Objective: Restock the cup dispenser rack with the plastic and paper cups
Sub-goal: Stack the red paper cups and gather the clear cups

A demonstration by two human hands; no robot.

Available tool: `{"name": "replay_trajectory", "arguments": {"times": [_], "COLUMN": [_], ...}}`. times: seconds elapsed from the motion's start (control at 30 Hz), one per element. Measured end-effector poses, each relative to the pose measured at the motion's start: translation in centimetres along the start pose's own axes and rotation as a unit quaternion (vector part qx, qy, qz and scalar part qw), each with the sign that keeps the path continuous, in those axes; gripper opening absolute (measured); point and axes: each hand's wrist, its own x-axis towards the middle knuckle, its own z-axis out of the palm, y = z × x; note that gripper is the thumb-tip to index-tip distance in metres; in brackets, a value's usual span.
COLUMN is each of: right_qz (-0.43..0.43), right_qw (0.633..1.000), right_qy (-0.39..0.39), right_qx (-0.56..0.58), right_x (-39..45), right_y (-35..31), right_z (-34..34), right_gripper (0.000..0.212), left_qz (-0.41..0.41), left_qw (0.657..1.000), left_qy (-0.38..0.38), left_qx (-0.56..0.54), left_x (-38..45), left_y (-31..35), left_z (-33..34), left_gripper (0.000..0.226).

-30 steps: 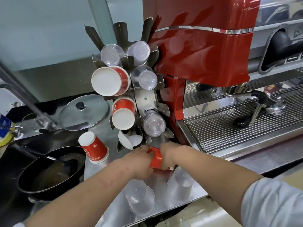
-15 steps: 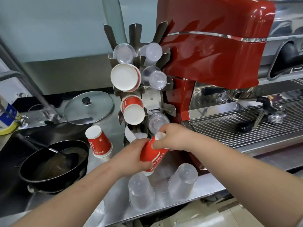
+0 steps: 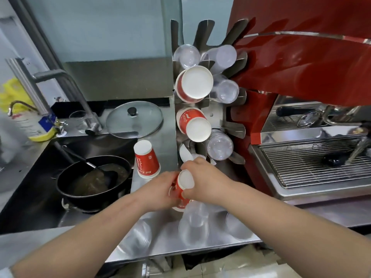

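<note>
Both hands are gripping one red paper cup [image 3: 181, 187] just below the rack [image 3: 215, 117], above the counter [image 3: 160, 243]. The left hand [image 3: 160, 191] is wrapping its side, fingers closed on it; the right hand [image 3: 206, 183] is clasping it from the other side, near its white base. Another red cup [image 3: 145, 159] is standing upside down on the counter beside the rack. Clear plastic cups [image 3: 193, 225] are sitting on the counter's near part, blurred.
</note>
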Motion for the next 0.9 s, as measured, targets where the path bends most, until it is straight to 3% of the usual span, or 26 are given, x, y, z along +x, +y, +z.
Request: {"name": "replay_trajectory", "arguments": {"times": [0.27,0.6,0.9], "right_qz": [-0.053,-0.115,-0.154], "right_qw": [0.999,0.993,0.983], "right_qy": [0.001,0.029,0.095], "right_qx": [0.002,-0.009,-0.022], "right_x": [1.0,3.4,6.2], "right_y": [-2.9,-7.9,-10.8], "right_z": [-0.3,-1.5,-4.0], "right_gripper": [0.039,0.058,0.067], "left_qz": [-0.045,-0.043,-0.032], "left_qw": [0.998,0.981,0.96], "left_qy": [0.015,0.117,0.225], "left_qx": [-0.047,-0.148,-0.163], "left_x": [-1.9,-4.6,-2.9], "left_y": [-2.3,-6.0,-8.5], "left_z": [-1.5,-4.0,-6.7], "left_gripper": [0.05,0.07,0.089]}}
